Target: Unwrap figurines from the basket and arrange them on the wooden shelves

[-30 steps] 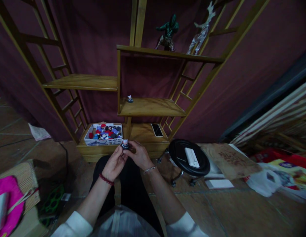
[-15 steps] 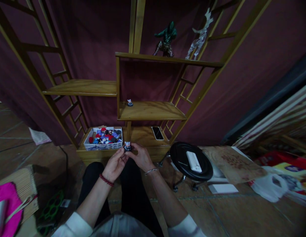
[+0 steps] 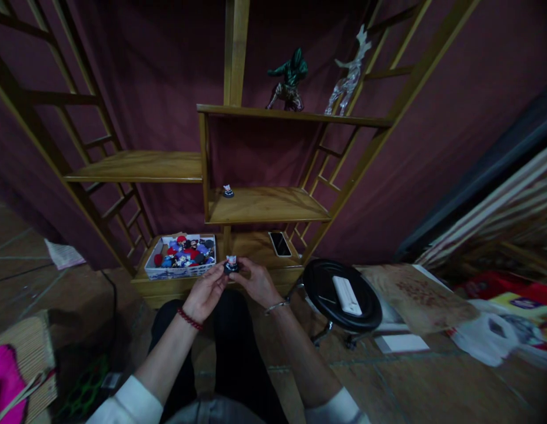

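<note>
Both hands meet just in front of the lowest board of the wooden shelf (image 3: pixel 264 206), and together they pinch a small figurine (image 3: pixel 231 264) on a dark round base: the left hand (image 3: pixel 206 293) closes on it from the left, the right hand (image 3: pixel 257 282) from the right, fingertips touching the base on both sides. The figurine sits upright between them, just above the front edge of that lowest board. Immediately to the left, on the same board, stands a white box (image 3: pixel 179 257) heaped with more small figures in red, blue and black; its right wall is very near the left hand's fingers. A phone (image 3: pixel 279 243) lies flat on the board behind and to the right of the hands, apart from them. The middle shelf above is mostly bare wood, with one other small figure (image 3: pixel 228 191) standing near its left post. On the top shelf a green statue (image 3: pixel 288 79) and a clear deer figure (image 3: pixel 346 73) stand side by side. To the right of the hands, on the floor, a black round stool (image 3: pixel 341 291) carries a white remote (image 3: pixel 347 295); it is close to the right forearm. Past it lie a brown board (image 3: pixel 414 297) and a white plastic bag (image 3: pixel 485 341). The person's dark-clothed legs fill the floor below the hands.
</note>
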The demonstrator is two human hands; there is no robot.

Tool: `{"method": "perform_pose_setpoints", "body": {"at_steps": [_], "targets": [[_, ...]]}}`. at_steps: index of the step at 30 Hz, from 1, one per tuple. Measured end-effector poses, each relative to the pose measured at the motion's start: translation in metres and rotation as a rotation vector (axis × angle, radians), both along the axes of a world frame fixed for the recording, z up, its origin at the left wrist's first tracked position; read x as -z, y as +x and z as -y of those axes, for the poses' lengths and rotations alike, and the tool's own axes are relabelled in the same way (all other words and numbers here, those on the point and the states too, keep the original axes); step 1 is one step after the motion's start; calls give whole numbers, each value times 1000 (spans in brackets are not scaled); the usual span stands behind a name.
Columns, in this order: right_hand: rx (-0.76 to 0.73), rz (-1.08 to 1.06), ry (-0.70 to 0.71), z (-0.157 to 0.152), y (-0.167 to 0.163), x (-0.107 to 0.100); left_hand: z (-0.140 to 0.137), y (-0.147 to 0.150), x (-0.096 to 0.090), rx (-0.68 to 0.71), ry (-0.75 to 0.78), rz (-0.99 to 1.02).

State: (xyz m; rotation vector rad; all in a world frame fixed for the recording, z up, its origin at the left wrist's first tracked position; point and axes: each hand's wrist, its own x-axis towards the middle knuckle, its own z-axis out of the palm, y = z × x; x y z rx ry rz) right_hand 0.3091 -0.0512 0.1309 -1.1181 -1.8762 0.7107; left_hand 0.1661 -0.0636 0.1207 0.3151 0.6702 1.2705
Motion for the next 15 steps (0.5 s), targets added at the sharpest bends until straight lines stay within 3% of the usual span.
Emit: {"method": "perform_pose_setpoints", "body": {"at_steps": [15], "targets": [[-39, -86, 8, -16, 15, -4, -22, 14, -6, -30, 12, -82]]}}
